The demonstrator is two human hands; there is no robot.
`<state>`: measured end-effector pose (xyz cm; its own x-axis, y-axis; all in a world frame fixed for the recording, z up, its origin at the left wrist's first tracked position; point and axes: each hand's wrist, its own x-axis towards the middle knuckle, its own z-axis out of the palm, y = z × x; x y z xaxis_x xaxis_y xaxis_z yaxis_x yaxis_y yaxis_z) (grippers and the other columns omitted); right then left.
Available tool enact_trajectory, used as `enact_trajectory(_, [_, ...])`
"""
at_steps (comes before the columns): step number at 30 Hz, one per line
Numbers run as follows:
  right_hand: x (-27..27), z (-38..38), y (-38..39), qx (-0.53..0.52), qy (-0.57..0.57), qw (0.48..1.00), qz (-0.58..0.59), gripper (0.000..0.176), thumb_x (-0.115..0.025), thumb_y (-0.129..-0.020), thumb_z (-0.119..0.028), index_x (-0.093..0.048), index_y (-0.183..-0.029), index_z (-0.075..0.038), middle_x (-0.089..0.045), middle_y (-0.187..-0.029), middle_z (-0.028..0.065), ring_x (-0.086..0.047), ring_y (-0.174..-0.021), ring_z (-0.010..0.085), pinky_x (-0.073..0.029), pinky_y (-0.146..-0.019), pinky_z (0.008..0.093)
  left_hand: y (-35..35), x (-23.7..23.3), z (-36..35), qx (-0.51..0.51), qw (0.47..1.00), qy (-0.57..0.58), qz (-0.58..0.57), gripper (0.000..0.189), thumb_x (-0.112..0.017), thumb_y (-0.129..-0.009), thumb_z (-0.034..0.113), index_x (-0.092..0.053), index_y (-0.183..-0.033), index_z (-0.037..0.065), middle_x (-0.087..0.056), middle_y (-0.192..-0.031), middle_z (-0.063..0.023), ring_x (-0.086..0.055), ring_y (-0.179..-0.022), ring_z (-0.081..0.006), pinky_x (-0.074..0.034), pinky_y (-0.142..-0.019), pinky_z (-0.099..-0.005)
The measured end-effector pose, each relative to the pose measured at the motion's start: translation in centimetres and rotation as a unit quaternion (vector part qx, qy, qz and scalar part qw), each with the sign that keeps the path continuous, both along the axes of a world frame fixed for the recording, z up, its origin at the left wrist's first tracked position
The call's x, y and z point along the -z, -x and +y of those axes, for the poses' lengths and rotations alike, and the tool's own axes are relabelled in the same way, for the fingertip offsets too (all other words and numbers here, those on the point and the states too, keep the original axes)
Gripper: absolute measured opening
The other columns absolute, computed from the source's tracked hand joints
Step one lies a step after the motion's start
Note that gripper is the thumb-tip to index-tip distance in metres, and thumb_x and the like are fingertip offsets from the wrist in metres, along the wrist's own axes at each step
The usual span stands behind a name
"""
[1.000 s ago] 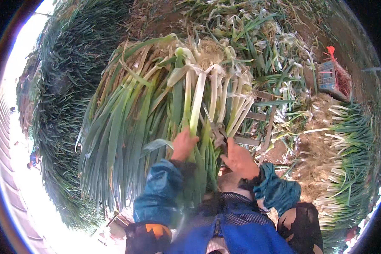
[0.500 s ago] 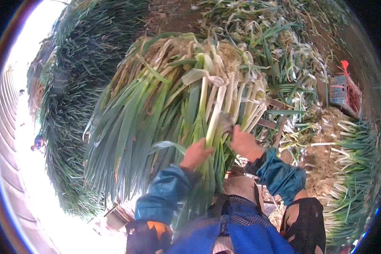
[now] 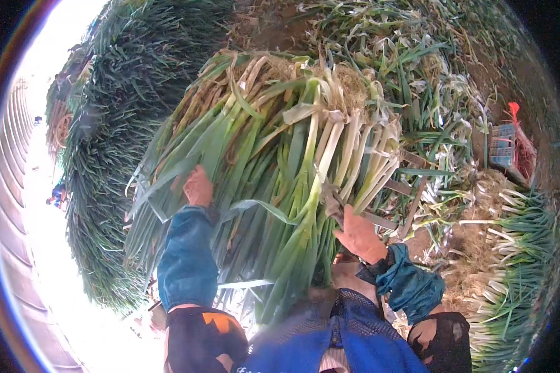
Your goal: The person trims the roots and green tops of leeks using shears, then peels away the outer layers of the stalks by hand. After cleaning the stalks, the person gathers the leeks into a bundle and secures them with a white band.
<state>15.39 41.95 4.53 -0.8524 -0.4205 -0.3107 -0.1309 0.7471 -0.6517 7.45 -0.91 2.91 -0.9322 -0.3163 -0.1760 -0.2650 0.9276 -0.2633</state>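
A big heap of leeks (image 3: 249, 155) lies before me, roots at the far side and green leaves toward me. My left hand (image 3: 198, 188) is closed among the leaves on the left, with a bent leek leaf (image 3: 162, 183) at its fingers. On the right, my right hand (image 3: 361, 237) is wrapped round a greyish hand tool with a narrow pointed end (image 3: 333, 200); its exact kind I cannot tell. That tool overlaps the pale stalks of the heap. A long loose leaf (image 3: 261, 205) curls across the leaves between my hands.
Tall stacked leeks (image 3: 112, 124) form a wall at the left. Stripped leaves (image 3: 429, 93) litter the ground at back right. A basket (image 3: 507, 146) with a red tie stands at the right, above a row of cleaned leeks (image 3: 516, 261) with their roots.
My left hand has moved left and up from the middle stalks to the leaves at the left. My right hand, with the tool, has shifted slightly toward me.
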Motion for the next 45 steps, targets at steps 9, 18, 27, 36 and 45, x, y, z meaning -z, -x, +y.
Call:
enact_trajectory(9, [-6.0, -6.5, -1.2, -0.1, 0.05, 0.99, -0.086, 0.055, -0.067, -0.075, -0.023, -0.035, -0.11, 0.004, -0.06, -0.073, 0.0222, -0.061, -0.07, 0.0406, -0.05, -0.059, 0.0451, -13.6, -6.4, 9.5, -0.129, 0.883, -0.427, -0.143, 0.032, -0.063, -0.068, 0.009, -0.054, -0.098, 0.0, -0.064, -0.093, -0.0192, -0.062, -0.085, -0.0353, -0.049, -0.073, -0.0415])
enact_trajectory(18, [-1.4, -7.3, -0.6, -0.137, -0.013, 0.989, -0.049, 0.064, -0.063, -0.076, -0.027, -0.035, -0.117, 0.013, -0.059, -0.069, 0.0201, -0.061, -0.063, 0.0355, -0.049, -0.055, 0.0422, -13.9, -5.7, 6.7, 0.089, 0.878, -0.331, -0.334, 0.042, -0.052, -0.086, 0.039, -0.063, -0.082, -0.001, -0.058, -0.077, -0.0219, -0.057, -0.072, -0.0337, -0.044, -0.064, -0.0429])
enact_trajectory(27, [-0.5, -4.8, -1.2, -0.102, -0.048, 0.993, -0.047, 0.071, -0.068, -0.074, -0.027, -0.033, -0.12, 0.013, -0.058, -0.069, 0.0183, -0.061, -0.063, 0.0352, -0.049, -0.054, 0.0422, 6.1, -15.0, 4.8, 0.023, 0.943, 0.123, 0.309, 0.047, -0.064, -0.078, 0.021, -0.049, -0.119, 0.002, -0.052, -0.116, -0.018, -0.05, -0.106, -0.0293, -0.038, -0.093, -0.0438])
enact_trajectory(36, [-2.5, -4.3, -0.7, -0.067, -0.003, 0.995, -0.077, 0.073, -0.067, -0.076, -0.027, -0.03, -0.123, 0.015, -0.056, -0.075, 0.0204, -0.058, -0.068, 0.0365, -0.047, -0.057, 0.0428, -2.1, 8.4, 12.7, -0.103, 0.939, -0.326, 0.025, 0.037, -0.063, -0.078, 0.027, -0.046, -0.102, 0.005, -0.059, -0.096, -0.0247, -0.056, -0.091, -0.043, -0.044, -0.075, -0.0521])
enact_trajectory(45, [1.4, -8.2, 3.4, -0.054, 0.033, 0.997, -0.041, 0.062, -0.061, -0.075, -0.022, -0.032, -0.118, 0.012, -0.059, -0.073, 0.0213, -0.06, -0.069, 0.039, -0.048, -0.056, 0.0447, -9.0, -3.1, 14.9, -0.187, 0.886, -0.419, -0.07, 0.037, -0.058, -0.078, 0.021, -0.044, -0.109, 0.006, -0.062, -0.085, -0.0241, -0.059, -0.081, -0.0442, -0.045, -0.069, -0.051])
